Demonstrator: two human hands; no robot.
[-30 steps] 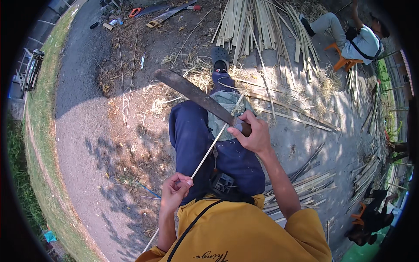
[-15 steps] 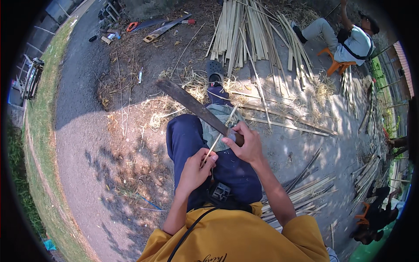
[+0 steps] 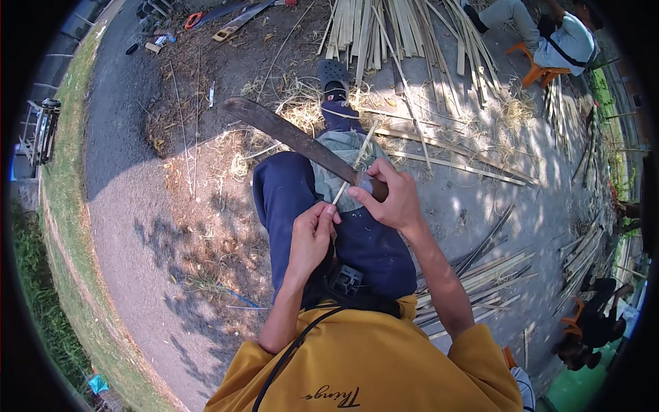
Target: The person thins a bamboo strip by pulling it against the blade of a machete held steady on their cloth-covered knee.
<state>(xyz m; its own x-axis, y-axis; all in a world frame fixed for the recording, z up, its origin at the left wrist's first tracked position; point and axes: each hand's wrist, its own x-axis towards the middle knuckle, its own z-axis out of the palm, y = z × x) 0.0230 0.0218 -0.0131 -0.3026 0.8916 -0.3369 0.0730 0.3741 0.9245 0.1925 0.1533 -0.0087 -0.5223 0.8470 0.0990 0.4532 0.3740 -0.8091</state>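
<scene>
My right hand is closed round the short handle of a machete, with its thumb laid near the base of the blade. The long dark blade points up and to the left, across my lap. A thin pale bamboo strip passes by the blade close to the handle. Pinched between the fingers of my left hand is the strip's lower end, while its upper part slants up over a grey-green cloth on my thigh. Contact between edge and strip is hard to make out.
Long split bamboo strips lie heaped ahead, with curly shavings around my foot. More strips lie on the right. Handsaws rest at the far left. One person sits on an orange stool; another person is at lower right.
The view has shifted, so the ground ahead sits higher in the picture. Both hands keep their grips on the machete and the bamboo strip, with only a slight shift in position.
</scene>
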